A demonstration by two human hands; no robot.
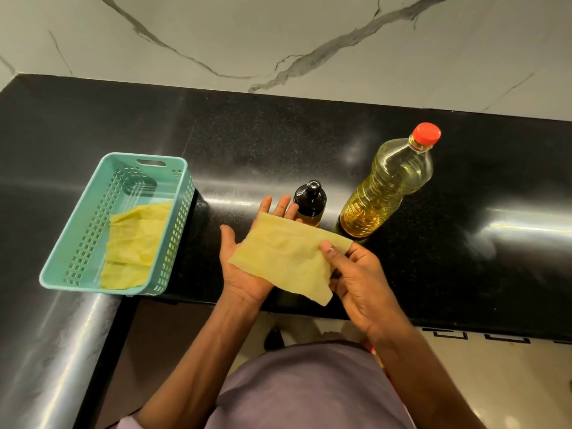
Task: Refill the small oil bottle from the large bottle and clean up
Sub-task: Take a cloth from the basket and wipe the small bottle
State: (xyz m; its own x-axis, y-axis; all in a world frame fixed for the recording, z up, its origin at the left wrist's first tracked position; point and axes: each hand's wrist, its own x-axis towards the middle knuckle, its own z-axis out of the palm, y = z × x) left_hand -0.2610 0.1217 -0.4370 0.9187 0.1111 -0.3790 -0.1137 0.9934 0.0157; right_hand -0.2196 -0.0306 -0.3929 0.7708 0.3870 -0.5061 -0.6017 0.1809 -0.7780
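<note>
Yellow cloth (283, 258), soft & limp, is laid over flat-open left hand (247, 267), pinched at edge by right hand (356, 274).

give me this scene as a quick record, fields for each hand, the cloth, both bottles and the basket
left hand: open, palm up, under the yellow cloth
right hand: thumb and fingers pinch the cloth's right edge
yellow cloth: spread across the left palm, above the counter's front edge
small bottle: dark, black cap on, upright on the black counter
large bottle: clear, yellow oil inside, red cap on, upright, right of the small bottle
basket: teal, on the counter at left, holds more yellow cloths
</note>
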